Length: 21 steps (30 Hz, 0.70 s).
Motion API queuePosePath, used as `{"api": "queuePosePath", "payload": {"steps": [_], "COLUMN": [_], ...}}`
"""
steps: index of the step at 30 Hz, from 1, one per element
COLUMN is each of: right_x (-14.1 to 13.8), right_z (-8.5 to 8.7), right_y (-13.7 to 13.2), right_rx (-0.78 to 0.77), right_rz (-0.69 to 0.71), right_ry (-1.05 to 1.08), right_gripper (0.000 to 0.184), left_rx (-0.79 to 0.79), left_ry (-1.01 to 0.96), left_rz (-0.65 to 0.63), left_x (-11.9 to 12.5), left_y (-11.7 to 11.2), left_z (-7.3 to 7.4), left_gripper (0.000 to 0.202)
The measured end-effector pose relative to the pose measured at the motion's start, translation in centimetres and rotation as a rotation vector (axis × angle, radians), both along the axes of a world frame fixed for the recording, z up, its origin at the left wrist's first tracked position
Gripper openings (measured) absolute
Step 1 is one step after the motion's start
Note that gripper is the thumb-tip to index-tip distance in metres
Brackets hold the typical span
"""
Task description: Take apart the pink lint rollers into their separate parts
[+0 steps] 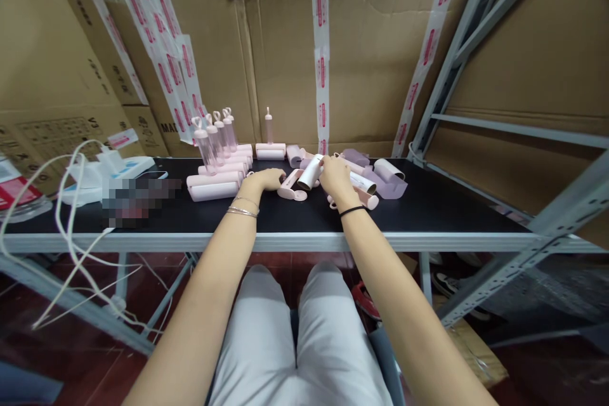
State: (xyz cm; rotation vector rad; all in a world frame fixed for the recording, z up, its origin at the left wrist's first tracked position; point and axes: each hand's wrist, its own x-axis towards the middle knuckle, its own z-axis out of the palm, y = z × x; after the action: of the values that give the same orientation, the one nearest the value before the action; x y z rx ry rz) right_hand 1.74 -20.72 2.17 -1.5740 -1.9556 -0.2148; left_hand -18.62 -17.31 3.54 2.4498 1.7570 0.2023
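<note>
My right hand (335, 179) is closed on a white tube (311, 172), which is tilted with its open end towards me. My left hand (266, 179) is low over the table, its fingers bent and partly hidden. Its fingertips are at the left end of an open pale pink casing (289, 185), and I cannot tell whether they grip it. A round pink cap (300, 195) lies just in front of that casing. Under and beside my right hand are another white tube (364, 183), a pink part with a rounded end (370, 202) and translucent lilac sleeves (391, 186).
Pink-and-white cylinders (214, 189) lie in a row at left, clear tubes with looped pink tops (205, 151) standing behind. Another pink-and-white cylinder (271, 151) lies at the back. White cables (71, 222) and a power strip (124, 168) occupy the left end. A cardboard wall (285, 63) closes the back.
</note>
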Motion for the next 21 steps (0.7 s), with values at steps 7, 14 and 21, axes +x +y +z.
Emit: {"api": "queuePosePath", "payload": {"steps": [7,14,21], "right_x": [0.0,-0.8,-0.9], "right_z": [0.6,0.6,0.5], "right_y": [0.0,-0.4,-0.3], "right_rx": [0.065,0.056,0.011], "right_rz": [0.167,0.395,0.413], "right_ry": [0.068,0.012,-0.017], "right_gripper": [0.043,0.031,0.028], "left_rx": [0.105,0.516,0.574], "left_ry": [-0.075,-0.337,-0.388], "left_rz": [-0.079,-0.173,-0.142], "left_x": [1.5,1.6,2.3], "left_y": [-1.2,-0.3,0.0], "left_z": [0.1,0.2,-0.3], "left_gripper": [0.022,0.024,0.008]}}
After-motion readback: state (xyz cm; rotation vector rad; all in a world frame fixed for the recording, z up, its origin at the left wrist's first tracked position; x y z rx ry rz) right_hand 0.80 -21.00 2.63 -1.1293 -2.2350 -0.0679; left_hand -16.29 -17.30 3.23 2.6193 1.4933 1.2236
